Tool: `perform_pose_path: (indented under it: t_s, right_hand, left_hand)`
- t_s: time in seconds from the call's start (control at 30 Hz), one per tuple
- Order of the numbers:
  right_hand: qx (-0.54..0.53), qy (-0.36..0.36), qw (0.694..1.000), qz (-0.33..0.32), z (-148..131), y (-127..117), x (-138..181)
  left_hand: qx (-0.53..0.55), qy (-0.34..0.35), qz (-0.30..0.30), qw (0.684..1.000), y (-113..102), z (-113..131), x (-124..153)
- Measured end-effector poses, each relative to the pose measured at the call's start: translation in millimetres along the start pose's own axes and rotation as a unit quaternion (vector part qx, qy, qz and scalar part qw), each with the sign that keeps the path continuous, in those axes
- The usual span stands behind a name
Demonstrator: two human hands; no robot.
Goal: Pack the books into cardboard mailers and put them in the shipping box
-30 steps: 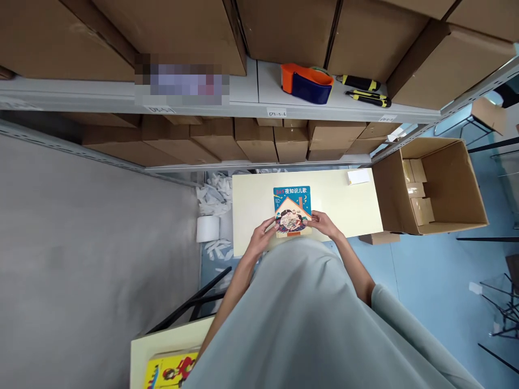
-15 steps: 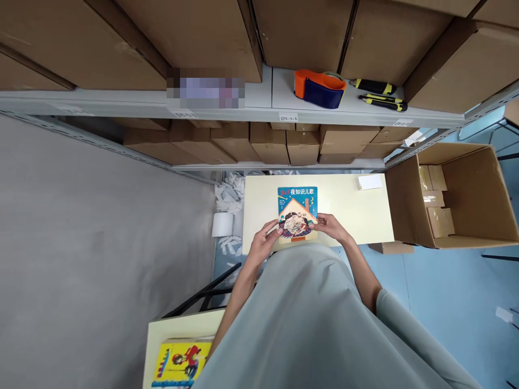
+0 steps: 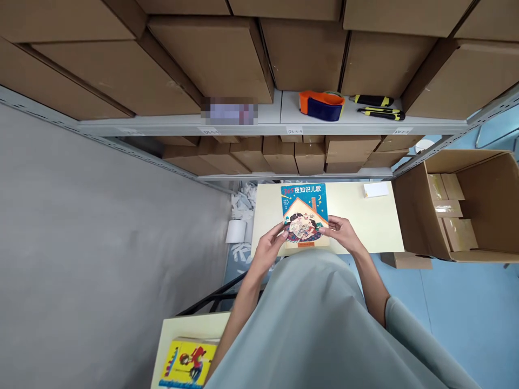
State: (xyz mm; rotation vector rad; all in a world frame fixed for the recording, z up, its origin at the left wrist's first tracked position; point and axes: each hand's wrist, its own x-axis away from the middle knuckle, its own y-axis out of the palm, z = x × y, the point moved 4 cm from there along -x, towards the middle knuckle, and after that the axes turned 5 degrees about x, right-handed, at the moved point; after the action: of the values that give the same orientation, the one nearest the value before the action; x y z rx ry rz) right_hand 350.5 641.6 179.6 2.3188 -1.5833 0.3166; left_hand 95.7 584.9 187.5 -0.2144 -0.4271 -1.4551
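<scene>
- The children's book [image 3: 305,213], titled 365夜知识儿歌 on a blue cover with a house picture, is over the near part of the cream counter [image 3: 379,227], front side up and title end away from the person.
- The left hand [image 3: 271,246] holds the book by its lower left edge; its grip is nearly closed, thumb on the cover and fingers at the side.
- The right hand [image 3: 341,232] holds the lower right edge in the same way, its grip pinched down to the book's thickness, thumb over the cover.
- Whether the book's back rests on the counter or is lifted just off it is hard to tell from above.
- A small white rectangular item [image 3: 376,189] lies at the far right of the counter, well apart from both hands.
- Just right of the counter stands a large cardboard box [image 3: 488,189] with its top unclosed, holding smaller taped cartons [image 3: 460,233].
- Left of the counter are a white roll [image 3: 235,231] and a heap of white scraps [image 3: 243,201].
- Beyond, a grey shelf [image 3: 267,128] carries brown cartons [image 3: 306,54], an orange and blue tape dispenser [image 3: 322,106] and black and yellow utility knives [image 3: 373,101].
- At lower left, a yellow book [image 3: 190,363] lies on a second cream surface [image 3: 194,322], beside the left forearm.
</scene>
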Motion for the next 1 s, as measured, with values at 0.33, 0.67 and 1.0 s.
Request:
perform_pose_path:
  t_s: [0.33, 0.67, 1.0]
  right_hand:
    - [-0.026, -0.011, 0.999, 0.016, -10, 17, 14]
    - [0.032, -0.091, 0.995, 0.011, -39, 10, 39]
    - [0.189, -0.214, 0.958, -0.014, -66, 45, 62]
  left_hand:
    - [-0.101, 0.07, 0.025, 0.992, 25, 14, 21]
    - [-0.229, 0.15, 0.035, 0.961, 48, 6, 32]
    - [-0.156, 0.123, -0.069, 0.978, 88, 20, 46]
